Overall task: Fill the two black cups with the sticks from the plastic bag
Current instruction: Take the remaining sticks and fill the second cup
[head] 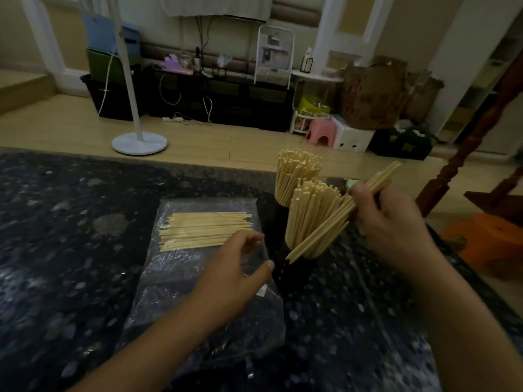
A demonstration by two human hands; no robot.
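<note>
The loose sticks (203, 230) lie flat in a neat layer inside the clear plastic bag (198, 281), left of the frame's middle, their ends pointing right toward the cups. The bag rests on a dark speckled table (56, 250). Just right of it stand the two black cups, both packed with upright sticks: the near cup (300, 267) in the middle of the frame, and the far cup (283, 203) right behind it, so dark that only a sliver of it shows under its bundle (297, 174). The near cup's sticks (314, 219) fan out a little. The right hand (393, 222), at the right of the frame, grips a small bunch of sticks (334, 222) slanted across the front of the near cup, fingers closed around them. The left hand (229, 278) rests on the bag at its open end, fingers spread loosely, thumb apart, holding nothing that I can see. Beyond the table, a white fan stand (138, 142) sits on the wooden floor, upper left
</note>
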